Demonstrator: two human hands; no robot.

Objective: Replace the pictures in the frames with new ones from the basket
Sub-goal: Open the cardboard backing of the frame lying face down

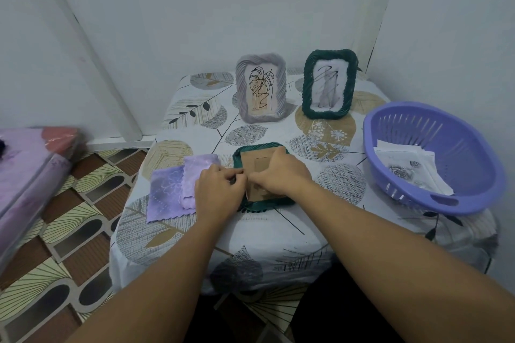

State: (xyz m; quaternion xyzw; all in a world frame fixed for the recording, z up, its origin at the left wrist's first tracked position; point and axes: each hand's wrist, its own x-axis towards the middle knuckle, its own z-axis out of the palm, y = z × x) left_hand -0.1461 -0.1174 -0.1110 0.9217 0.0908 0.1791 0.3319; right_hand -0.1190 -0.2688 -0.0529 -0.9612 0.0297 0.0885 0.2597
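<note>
Green frame [263, 203] face down at surface middle, brown backing board [257, 168] up. Left hand [218, 191] at frame's left edge, fingers [237, 175] curled, pinching backing edge. Right hand [281, 172] lies on backing, fingers curled at same edge, touching left hand. Behind, upright: grey frame [260, 88] with leaf drawing, second green frame [330, 83] with scribble drawing — just beside each other. Purple basket [434, 159] at right holds loose pictures [412, 170]. Purple cloth [174, 186] just left of left hand. Patterned surface [250, 231] under all.
</note>
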